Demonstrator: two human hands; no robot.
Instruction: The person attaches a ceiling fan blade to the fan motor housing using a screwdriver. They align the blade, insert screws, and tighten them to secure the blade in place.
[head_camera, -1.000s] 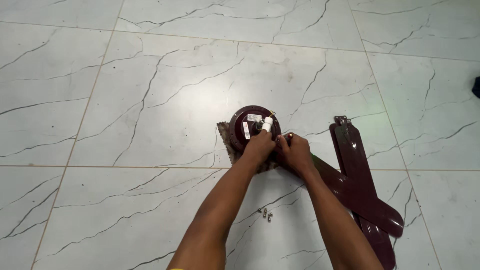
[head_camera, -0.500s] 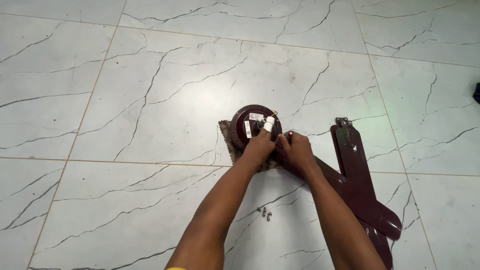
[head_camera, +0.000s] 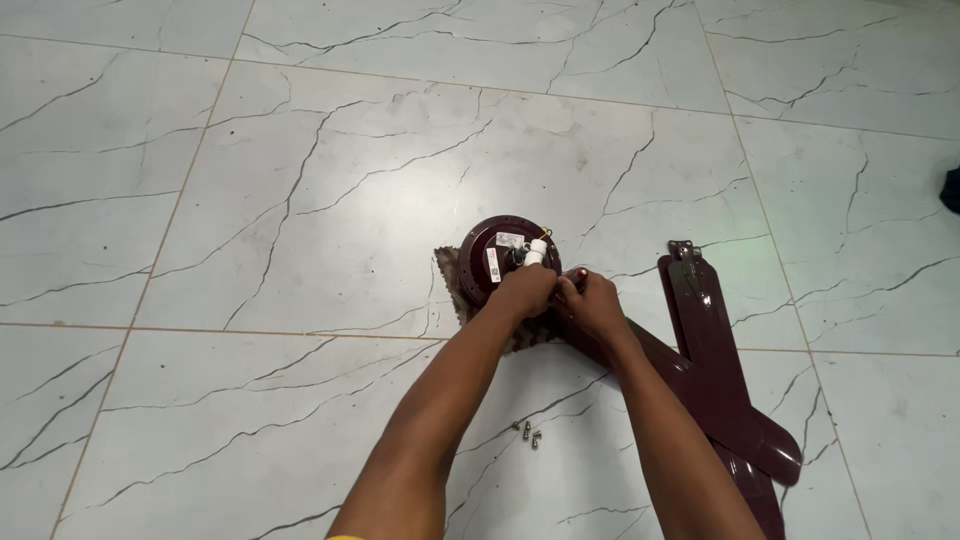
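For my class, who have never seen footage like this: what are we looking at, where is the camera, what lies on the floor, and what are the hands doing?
The camera sits on a person's head and looks down along both bare arms, so there is only this one view. On the pale marbled floor tiles lies a dark red ceiling fan motor, resting on a brown cloth. The left hand and the right hand meet at its near edge, where a fan blade joins; what their fingers pinch is hidden. Further loose blades lie to the right. A few small screws lie between the arms.

left hand and right hand on maroon fan motor, blades beside
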